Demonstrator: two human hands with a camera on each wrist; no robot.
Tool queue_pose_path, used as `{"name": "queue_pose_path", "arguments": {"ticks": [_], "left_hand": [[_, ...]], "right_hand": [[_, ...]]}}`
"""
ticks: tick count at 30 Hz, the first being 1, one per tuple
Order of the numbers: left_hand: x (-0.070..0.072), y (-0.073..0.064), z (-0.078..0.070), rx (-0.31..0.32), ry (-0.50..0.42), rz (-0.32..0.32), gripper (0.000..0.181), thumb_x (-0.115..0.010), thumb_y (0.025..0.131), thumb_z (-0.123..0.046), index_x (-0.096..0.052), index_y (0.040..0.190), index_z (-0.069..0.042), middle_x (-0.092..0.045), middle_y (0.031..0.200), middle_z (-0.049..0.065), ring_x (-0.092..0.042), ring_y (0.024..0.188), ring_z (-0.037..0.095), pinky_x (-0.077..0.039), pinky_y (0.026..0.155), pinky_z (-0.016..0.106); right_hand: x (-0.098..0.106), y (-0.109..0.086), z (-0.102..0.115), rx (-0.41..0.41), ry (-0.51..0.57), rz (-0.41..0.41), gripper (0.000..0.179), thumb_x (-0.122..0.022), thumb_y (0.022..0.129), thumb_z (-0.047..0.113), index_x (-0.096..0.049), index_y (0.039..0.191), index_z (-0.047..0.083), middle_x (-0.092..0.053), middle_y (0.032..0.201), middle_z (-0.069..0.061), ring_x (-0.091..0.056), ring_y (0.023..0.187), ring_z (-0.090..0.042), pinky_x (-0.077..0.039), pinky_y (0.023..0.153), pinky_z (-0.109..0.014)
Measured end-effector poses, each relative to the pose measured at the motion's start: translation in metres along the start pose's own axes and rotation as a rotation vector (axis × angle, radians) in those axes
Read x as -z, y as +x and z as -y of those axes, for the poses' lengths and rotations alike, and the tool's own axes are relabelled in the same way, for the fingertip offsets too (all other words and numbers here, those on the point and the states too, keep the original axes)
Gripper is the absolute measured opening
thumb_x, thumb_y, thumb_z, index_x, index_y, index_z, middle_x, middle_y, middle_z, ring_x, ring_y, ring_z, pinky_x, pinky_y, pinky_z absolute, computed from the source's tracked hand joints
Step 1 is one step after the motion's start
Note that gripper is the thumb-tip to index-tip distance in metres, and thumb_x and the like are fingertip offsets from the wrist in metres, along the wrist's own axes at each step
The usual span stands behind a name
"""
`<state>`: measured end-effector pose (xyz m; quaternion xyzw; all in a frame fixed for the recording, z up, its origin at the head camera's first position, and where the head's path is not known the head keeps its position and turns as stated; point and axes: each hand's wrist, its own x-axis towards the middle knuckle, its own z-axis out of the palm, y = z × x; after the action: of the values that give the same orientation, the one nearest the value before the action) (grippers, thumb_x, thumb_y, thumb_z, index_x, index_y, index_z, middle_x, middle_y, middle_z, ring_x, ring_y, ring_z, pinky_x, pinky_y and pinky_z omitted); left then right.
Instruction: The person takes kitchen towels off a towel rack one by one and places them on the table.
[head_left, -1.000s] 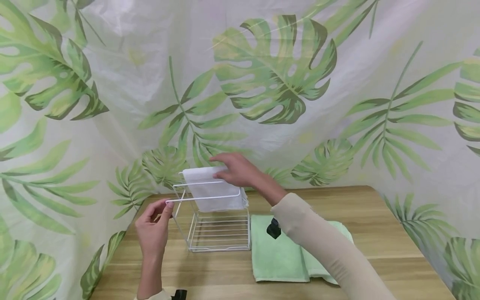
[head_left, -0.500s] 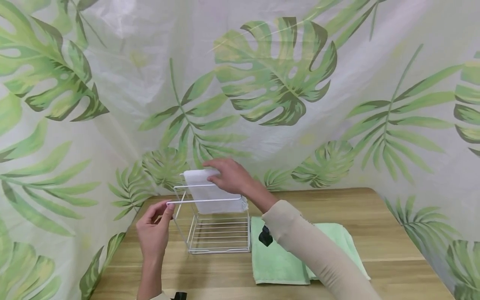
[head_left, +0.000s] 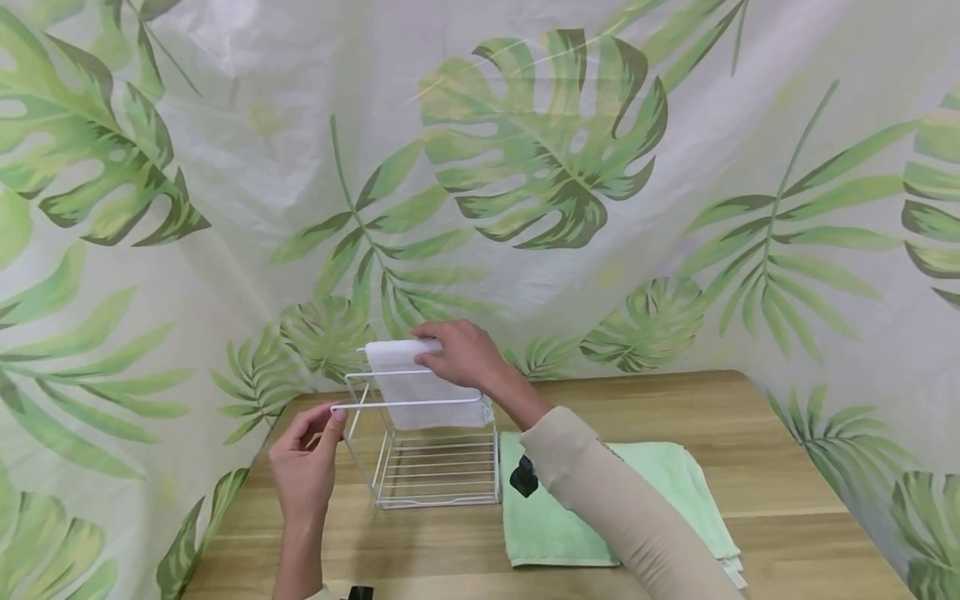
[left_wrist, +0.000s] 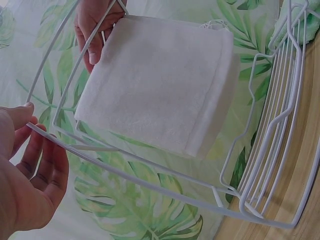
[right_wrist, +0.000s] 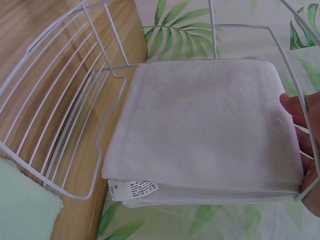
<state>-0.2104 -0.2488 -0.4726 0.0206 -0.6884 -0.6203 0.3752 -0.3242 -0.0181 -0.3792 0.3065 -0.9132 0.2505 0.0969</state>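
Observation:
A folded white towel [head_left: 405,390] hangs over the rear top rail of a white wire rack [head_left: 435,502]. My right hand [head_left: 468,358] grips its upper edge, thumb in front and fingers behind. In the right wrist view the towel [right_wrist: 205,125] spreads between the wires, a printed label [right_wrist: 134,190] at its lower left corner. My left hand [head_left: 306,458] pinches the left end of the rack's front top rail between thumb and fingertips. The left wrist view has this rail [left_wrist: 150,184] running away from the left hand [left_wrist: 35,175], below the towel.
Folded light green towels [head_left: 558,533] lie on the wooden table [head_left: 780,483], right of the rack and partly under the right sleeve [head_left: 630,508]. Behind the table hangs a leaf-patterned curtain [head_left: 300,167]. Wire slats form the rack's base.
My right hand has moved slightly left and down, and its thumb and fingers have closed on the towel's top edge. My left hand keeps its hold on the rail.

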Motion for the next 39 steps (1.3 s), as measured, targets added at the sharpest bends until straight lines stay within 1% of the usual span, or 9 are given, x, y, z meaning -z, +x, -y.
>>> {"name": "queue_pose_path", "arguments": {"ticks": [3, 8, 11, 14, 20, 22, 26, 31, 39], "left_hand": [[-0.0002, -0.0001, -0.0015, 0.0, 0.016, 0.001, 0.017, -0.08, 0.096, -0.004, -0.078, 0.107, 0.009, -0.074, 0.083, -0.012, -0.07, 0.072, 0.0, -0.059, 0.066, 0.01], [-0.0004, 0.0001, -0.0001, -0.001, 0.012, 0.003, 0.018, -0.08, 0.095, -0.003, -0.077, 0.107, 0.01, -0.074, 0.083, -0.012, -0.069, 0.071, 0.0, -0.058, 0.066, 0.01], [-0.0008, 0.0001, -0.0004, -0.005, 0.008, 0.003, 0.018, -0.08, 0.095, -0.002, -0.077, 0.107, 0.011, -0.074, 0.083, -0.012, -0.068, 0.071, 0.0, -0.058, 0.066, 0.009], [-0.0014, -0.0003, -0.0026, -0.013, 0.008, 0.005, 0.017, -0.08, 0.095, -0.002, -0.077, 0.106, 0.011, -0.073, 0.082, -0.012, -0.068, 0.07, 0.0, -0.058, 0.065, 0.01], [-0.0015, -0.0006, -0.0031, -0.019, 0.006, 0.005, 0.016, -0.08, 0.095, -0.001, -0.077, 0.106, 0.011, -0.073, 0.082, -0.012, -0.068, 0.07, 0.0, -0.057, 0.065, 0.01], [-0.0015, -0.0005, -0.0029, -0.015, 0.006, 0.004, 0.017, -0.08, 0.095, -0.001, -0.076, 0.106, 0.011, -0.073, 0.082, -0.012, -0.068, 0.07, 0.0, -0.057, 0.065, 0.01], [-0.0009, 0.0007, -0.0033, -0.006, 0.004, 0.0, 0.017, -0.08, 0.095, -0.001, -0.076, 0.107, 0.011, -0.073, 0.083, -0.012, -0.068, 0.071, 0.0, -0.058, 0.065, 0.01], [0.0002, 0.002, -0.0045, -0.003, -0.003, 0.001, 0.018, -0.08, 0.096, -0.003, -0.076, 0.107, 0.011, -0.073, 0.082, -0.012, -0.069, 0.072, 0.0, -0.058, 0.065, 0.01], [0.0013, 0.0022, -0.003, 0.015, -0.038, -0.009, 0.018, -0.08, 0.095, -0.001, -0.076, 0.106, 0.012, -0.074, 0.082, -0.009, -0.07, 0.07, 0.002, -0.059, 0.064, 0.012]], "right_hand": [[0.0005, 0.001, 0.0005, -0.025, -0.001, 0.007, 0.041, -0.073, 0.104, 0.033, -0.07, 0.144, 0.023, -0.073, 0.142, 0.002, -0.068, 0.133, -0.025, -0.057, 0.111, -0.045], [0.0016, 0.0019, 0.0013, -0.052, 0.003, 0.007, 0.036, -0.073, 0.103, 0.028, -0.073, 0.139, 0.023, -0.074, 0.14, 0.002, -0.068, 0.133, -0.025, -0.056, 0.111, -0.045], [0.0017, 0.0015, 0.0015, -0.063, 0.018, -0.005, 0.031, -0.072, 0.104, 0.023, -0.076, 0.135, 0.024, -0.076, 0.137, 0.004, -0.069, 0.132, -0.023, -0.057, 0.11, -0.043], [0.0016, 0.0005, 0.0015, -0.071, 0.039, -0.027, 0.029, -0.07, 0.104, 0.018, -0.078, 0.131, 0.025, -0.077, 0.133, 0.005, -0.07, 0.13, -0.021, -0.059, 0.108, -0.041], [0.0008, -0.001, 0.0019, -0.083, 0.071, -0.093, 0.028, -0.069, 0.103, 0.012, -0.082, 0.123, 0.025, -0.081, 0.123, 0.004, -0.074, 0.123, -0.019, -0.063, 0.098, -0.037], [0.0001, -0.0012, 0.0018, -0.094, 0.086, -0.113, 0.027, -0.07, 0.102, 0.011, -0.083, 0.122, 0.025, -0.082, 0.121, 0.004, -0.075, 0.12, -0.018, -0.063, 0.097, -0.036], [-0.0006, -0.0014, 0.0019, -0.105, 0.124, -0.165, 0.025, -0.072, 0.101, 0.008, -0.084, 0.119, 0.021, -0.082, 0.118, 0.002, -0.077, 0.116, -0.018, -0.064, 0.098, -0.036], [-0.0002, -0.0015, 0.0025, -0.063, 0.152, -0.255, 0.023, -0.076, 0.099, 0.008, -0.084, 0.118, 0.018, -0.083, 0.116, 0.001, -0.079, 0.11, -0.018, -0.064, 0.096, -0.037], [0.0048, -0.0005, 0.0025, 0.062, 0.173, -0.378, 0.019, -0.077, 0.098, 0.008, -0.084, 0.114, 0.015, -0.084, 0.111, -0.002, -0.081, 0.104, -0.02, -0.067, 0.089, -0.036]]}}
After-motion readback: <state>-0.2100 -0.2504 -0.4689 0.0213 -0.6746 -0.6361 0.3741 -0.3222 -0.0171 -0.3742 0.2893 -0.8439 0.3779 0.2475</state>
